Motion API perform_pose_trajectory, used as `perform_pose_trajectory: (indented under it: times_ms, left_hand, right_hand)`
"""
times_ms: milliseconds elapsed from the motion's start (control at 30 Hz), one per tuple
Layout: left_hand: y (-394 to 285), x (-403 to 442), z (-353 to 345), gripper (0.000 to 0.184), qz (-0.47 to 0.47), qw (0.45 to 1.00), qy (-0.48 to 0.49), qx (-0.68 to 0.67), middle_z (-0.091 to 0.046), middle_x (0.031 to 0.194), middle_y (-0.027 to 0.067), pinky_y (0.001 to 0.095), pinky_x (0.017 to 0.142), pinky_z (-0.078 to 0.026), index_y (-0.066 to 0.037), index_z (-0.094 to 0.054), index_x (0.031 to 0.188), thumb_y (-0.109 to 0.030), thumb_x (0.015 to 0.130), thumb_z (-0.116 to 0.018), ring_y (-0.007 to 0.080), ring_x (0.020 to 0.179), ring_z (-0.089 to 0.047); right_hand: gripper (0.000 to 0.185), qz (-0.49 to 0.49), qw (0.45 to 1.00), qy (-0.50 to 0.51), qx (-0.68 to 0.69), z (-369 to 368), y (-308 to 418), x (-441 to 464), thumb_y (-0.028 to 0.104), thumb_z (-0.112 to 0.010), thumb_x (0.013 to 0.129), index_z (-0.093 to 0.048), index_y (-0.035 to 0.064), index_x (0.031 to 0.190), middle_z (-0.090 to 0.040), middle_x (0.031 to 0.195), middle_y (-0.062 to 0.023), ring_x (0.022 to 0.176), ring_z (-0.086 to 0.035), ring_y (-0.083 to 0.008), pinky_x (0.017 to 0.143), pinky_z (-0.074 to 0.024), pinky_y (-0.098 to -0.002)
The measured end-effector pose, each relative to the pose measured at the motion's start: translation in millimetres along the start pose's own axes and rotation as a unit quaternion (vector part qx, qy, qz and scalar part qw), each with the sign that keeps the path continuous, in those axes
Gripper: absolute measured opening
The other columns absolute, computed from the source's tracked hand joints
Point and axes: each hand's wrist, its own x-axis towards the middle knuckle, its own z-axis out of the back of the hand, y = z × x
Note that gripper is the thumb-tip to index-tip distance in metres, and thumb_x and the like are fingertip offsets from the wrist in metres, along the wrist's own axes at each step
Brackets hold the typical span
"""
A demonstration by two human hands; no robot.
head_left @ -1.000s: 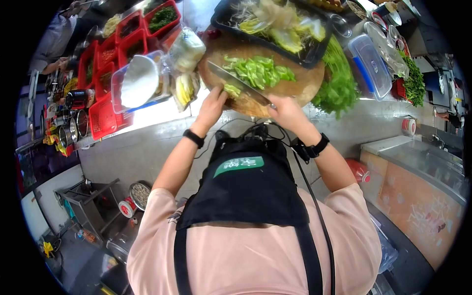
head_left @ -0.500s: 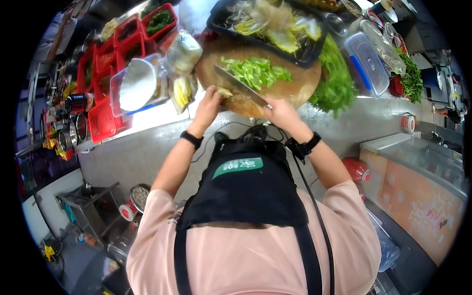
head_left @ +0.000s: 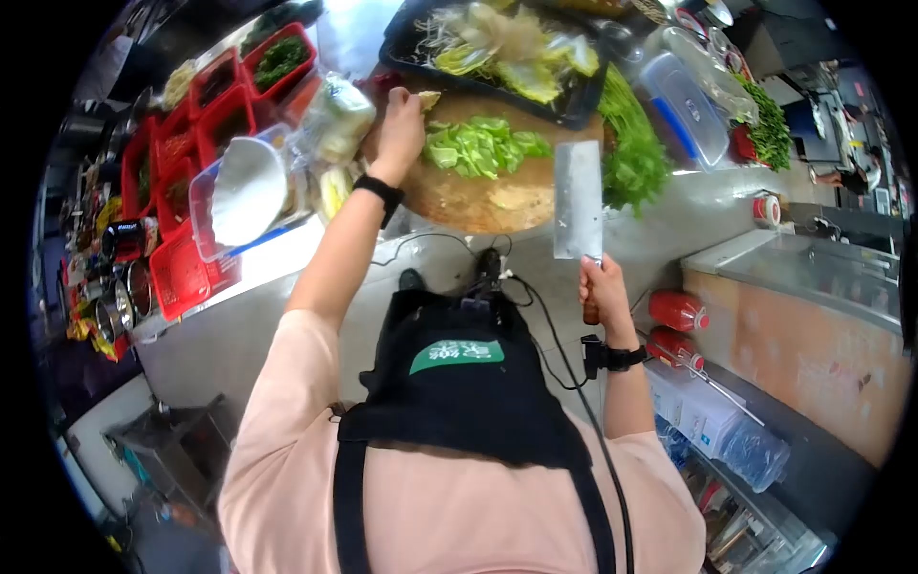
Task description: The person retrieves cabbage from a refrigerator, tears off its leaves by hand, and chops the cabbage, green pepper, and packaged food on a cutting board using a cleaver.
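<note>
My right hand (head_left: 602,282) is closed round the wooden handle of a cleaver (head_left: 578,201). Its broad blade points away from me, off the right front edge of the round wooden cutting board (head_left: 478,206). At the board's far left, my left hand (head_left: 402,124) is closed, with a small pale-yellow vegetable piece (head_left: 429,99) at its fingertips. Cut light-green vegetable pieces (head_left: 483,146) lie in a pile mid-board, right of my left hand. A black tray (head_left: 574,113) holding yellow-green leaves (head_left: 526,69) overlaps the board's far side.
Leafy green herbs (head_left: 631,158) lie right of the board, beside a lidded plastic box (head_left: 684,110). On the left are a bagged vegetable (head_left: 339,120), a clear tub (head_left: 203,206) with a white bowl (head_left: 251,191), and several red baskets (head_left: 182,273). Red jugs (head_left: 674,311) stand at lower right.
My left hand has moved from the board's near left to its far left with the pale piece. The cleaver has left the board, swinging right and toward me, its blade now pointing away.
</note>
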Motion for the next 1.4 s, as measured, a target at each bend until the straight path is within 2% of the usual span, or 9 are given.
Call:
perform_pose_trajectory:
  times_ms: [100, 167, 267, 567, 800, 933, 1100, 1200, 1400]
  left_hand:
    - [-27.6, 10.9, 17.5, 0.024, -0.072, 0.988, -0.021, 0.137, -0.052, 0.118, 0.0161, 0.0433, 0.085, -0.047, -0.007, -0.065, 0.105, -0.006, 0.081, -0.063, 0.0358, 0.104, -0.055]
    - [-45.3, 15.0, 12.4, 0.022, -0.160, 0.982, -0.008, 0.105, -0.057, 0.110, 0.0131, 0.0434, 0.084, -0.047, -0.008, -0.067, 0.101, -0.004, 0.081, -0.059, 0.0338, 0.102, -0.055]
    - [-49.8, 21.1, -26.3, 0.023, -0.188, 0.962, 0.189, 0.056, -0.057, 0.103, 0.0087, 0.0447, 0.084, -0.046, -0.011, -0.069, 0.096, -0.002, 0.080, -0.056, 0.0302, 0.103, -0.055]
    - [-49.2, 45.2, -51.7, 0.020, -0.092, 0.936, 0.325, 0.096, -0.062, 0.109, 0.0136, 0.0466, 0.090, -0.044, -0.013, -0.068, 0.099, -0.010, 0.088, -0.052, 0.0342, 0.108, -0.056]
    - [-37.1, 34.1, -31.0, 0.012, -0.040, 0.973, 0.184, -0.134, -0.061, 0.094, 0.0133, 0.0456, 0.082, -0.046, -0.008, -0.062, 0.090, -0.007, 0.079, -0.064, 0.0359, 0.096, -0.058]
    - [-39.5, -1.5, 7.9, 0.013, -0.073, 0.991, 0.035, -0.108, -0.061, 0.095, 0.0125, 0.0461, 0.077, -0.046, -0.006, -0.060, 0.086, -0.008, 0.077, -0.069, 0.0353, 0.092, -0.057]
    - [-23.5, -101.4, 53.7, 0.018, -0.005, 0.999, 0.032, -0.042, -0.059, 0.094, 0.0130, 0.0437, 0.077, -0.046, -0.004, -0.061, 0.091, -0.011, 0.079, -0.073, 0.0363, 0.090, -0.057]
    - [-9.1, -136.2, 50.0, 0.020, 0.027, 0.999, 0.020, -0.030, -0.059, 0.093, 0.0128, 0.0440, 0.076, -0.046, -0.004, -0.062, 0.090, -0.012, 0.078, -0.075, 0.0361, 0.088, -0.057]
    - [-2.5, -153.1, 51.1, 0.027, 0.053, 0.995, 0.021, -0.078, -0.057, 0.092, 0.0152, 0.0453, 0.077, -0.043, -0.002, -0.058, 0.096, -0.007, 0.075, -0.073, 0.0374, 0.090, -0.055]
  right_hand:
    - [0.016, -0.021, 0.997, -0.027, 0.072, -8.2, -13.1, 0.4, 0.018, -0.057, 0.097, -0.050, 0.0072, 0.088, -0.050, 0.064, -0.0009, 0.046, -0.049, -0.0107, 0.041, -0.0417, -0.0270]
    - [0.017, 0.007, 0.996, -0.031, 0.088, -21.6, -19.6, 0.9, 0.018, -0.057, 0.097, -0.050, 0.0075, 0.087, -0.050, 0.065, -0.0011, 0.047, -0.049, -0.0108, 0.041, -0.0414, -0.0272]
    - [0.017, 0.023, 0.996, -0.046, 0.075, -43.2, -12.5, -10.4, 0.017, -0.057, 0.098, -0.049, 0.0071, 0.086, -0.050, 0.063, -0.0013, 0.045, -0.049, -0.0106, 0.040, -0.0406, -0.0264]
    - [0.011, 0.082, 0.994, -0.046, -0.057, -53.0, 7.2, -31.0, 0.014, -0.056, 0.098, -0.057, 0.0050, 0.090, -0.049, 0.057, 0.0026, 0.044, -0.047, -0.0067, 0.041, -0.0371, -0.0240]
    - [0.016, 0.104, 0.991, -0.043, -0.078, -60.7, 17.0, -22.9, 0.014, -0.058, 0.096, -0.056, 0.0036, 0.084, -0.050, 0.058, 0.0026, 0.045, -0.046, -0.0063, 0.043, -0.0360, -0.0252]
    - [0.018, 0.147, 0.968, -0.052, -0.196, -67.6, 20.4, -21.9, 0.016, -0.060, 0.094, -0.056, -0.0004, 0.088, -0.052, 0.058, -0.0064, 0.049, -0.050, -0.0150, 0.049, -0.0399, -0.0313]
    - [0.018, 0.227, 0.923, -0.034, -0.309, -107.9, 38.6, -41.3, 0.018, -0.060, 0.093, -0.058, 0.0001, 0.096, -0.058, 0.066, -0.0179, 0.059, -0.058, -0.0322, 0.057, -0.0451, -0.0402]
    - [0.018, 0.242, 0.871, 0.005, -0.427, -132.7, 38.4, -42.4, 0.020, -0.059, 0.091, -0.059, 0.0074, 0.104, -0.064, 0.081, -0.0212, 0.079, -0.060, -0.0444, 0.066, -0.0473, -0.0511]
    - [0.015, 0.269, 0.830, 0.026, -0.489, -161.2, 33.4, -42.7, 0.020, -0.058, 0.090, -0.058, 0.0093, 0.101, -0.066, 0.086, -0.0180, 0.081, -0.062, -0.0435, 0.068, -0.0486, -0.0527]
